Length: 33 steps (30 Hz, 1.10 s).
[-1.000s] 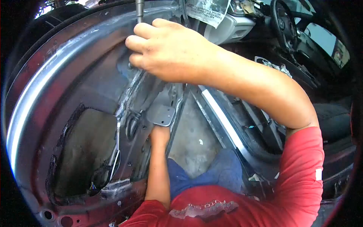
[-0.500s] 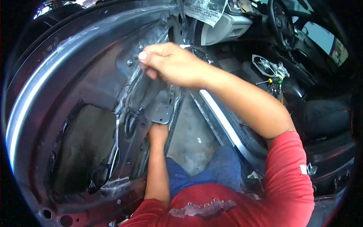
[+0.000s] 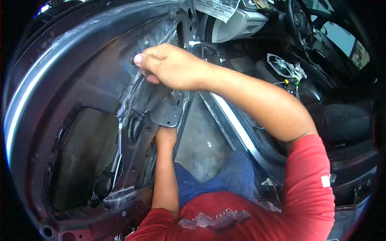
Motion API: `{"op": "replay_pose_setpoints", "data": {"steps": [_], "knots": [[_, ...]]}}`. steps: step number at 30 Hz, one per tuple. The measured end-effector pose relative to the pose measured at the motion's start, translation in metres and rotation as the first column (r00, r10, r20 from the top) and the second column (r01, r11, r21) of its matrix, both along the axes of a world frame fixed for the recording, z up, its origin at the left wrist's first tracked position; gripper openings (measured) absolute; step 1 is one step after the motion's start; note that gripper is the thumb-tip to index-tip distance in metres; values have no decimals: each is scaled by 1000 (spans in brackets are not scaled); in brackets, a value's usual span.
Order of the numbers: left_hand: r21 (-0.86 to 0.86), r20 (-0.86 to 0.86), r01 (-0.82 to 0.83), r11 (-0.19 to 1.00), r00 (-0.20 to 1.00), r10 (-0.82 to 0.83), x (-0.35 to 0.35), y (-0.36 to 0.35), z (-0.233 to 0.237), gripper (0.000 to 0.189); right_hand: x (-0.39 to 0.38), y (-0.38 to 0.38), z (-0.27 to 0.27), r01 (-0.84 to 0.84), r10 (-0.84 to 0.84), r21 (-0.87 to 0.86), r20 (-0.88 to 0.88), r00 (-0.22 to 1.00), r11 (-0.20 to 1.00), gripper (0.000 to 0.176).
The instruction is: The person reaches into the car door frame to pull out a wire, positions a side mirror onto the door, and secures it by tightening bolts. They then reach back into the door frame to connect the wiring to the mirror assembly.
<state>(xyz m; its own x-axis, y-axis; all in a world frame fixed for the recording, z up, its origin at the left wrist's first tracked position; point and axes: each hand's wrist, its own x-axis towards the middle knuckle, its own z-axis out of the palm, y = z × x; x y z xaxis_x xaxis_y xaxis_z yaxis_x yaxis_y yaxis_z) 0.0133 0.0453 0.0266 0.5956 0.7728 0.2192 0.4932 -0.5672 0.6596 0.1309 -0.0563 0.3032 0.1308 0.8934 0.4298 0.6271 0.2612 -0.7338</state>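
My right hand (image 3: 169,66) is closed over the upper part of a stripped car door panel (image 3: 92,88). Its thumb and fingers pinch at a small round fastener or stud (image 3: 133,60) on the door; what lies between the fingers is too small to name. Lower down, my left hand (image 3: 165,134) reaches behind a dark metal plate (image 3: 168,115) with small holes, inside the door. Only the wrist and the back of that hand show, and its fingers are hidden. Beside the plate runs a black cable loop (image 3: 134,130).
A large opening (image 3: 84,152) with thin wires takes up the lower door. At the right are the door sill (image 3: 237,124), a seat (image 3: 345,120), a steering wheel (image 3: 298,24), a yellow-handled screwdriver (image 3: 291,80) and a plastic bag (image 3: 279,65). Printed paper (image 3: 219,8) hangs at the top.
My right hand has shifted slightly left, to the stud on the door. The view has moved a little, and my left hand stays behind the plate.
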Motion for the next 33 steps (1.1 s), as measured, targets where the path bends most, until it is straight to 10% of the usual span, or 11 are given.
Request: {"op": "replay_pose_setpoints", "data": {"steps": [5,8,13,15,19,22,27,33], "knots": [[76,88,-58,995,995,51,2,9,-22,43,-5,-17,12,-27,-29,-188,-287,957,982,43],[59,65,-37,998,997,33,2,9,-19,43,7,-21,22,159,-207,135,531,822,978,34],[7,-29,-8,1000,1000,9,0,6,-15,43,1,-24,41,-4,-410,437,848,335,900,27],[4,-38,-13,1000,999,13,-2,3,-5,43,2,-21,40,-46,-410,445,856,317,894,27],[37,-12,26,999,1000,-26,-1,-2,2,44,12,-5,18,-55,-369,458,776,511,887,33],[87,46,21,996,999,-25,-1,2,-9,44,-2,-8,8,137,-164,102,337,927,985,50],[112,-63,16,994,998,-9,4,-4,8,44,-9,-7,1,218,-223,52,139,965,975,48],[-66,14,-56,996,998,57,2,-4,11,49,27,-24,19,168,-232,180,445,865,969,40]]}}
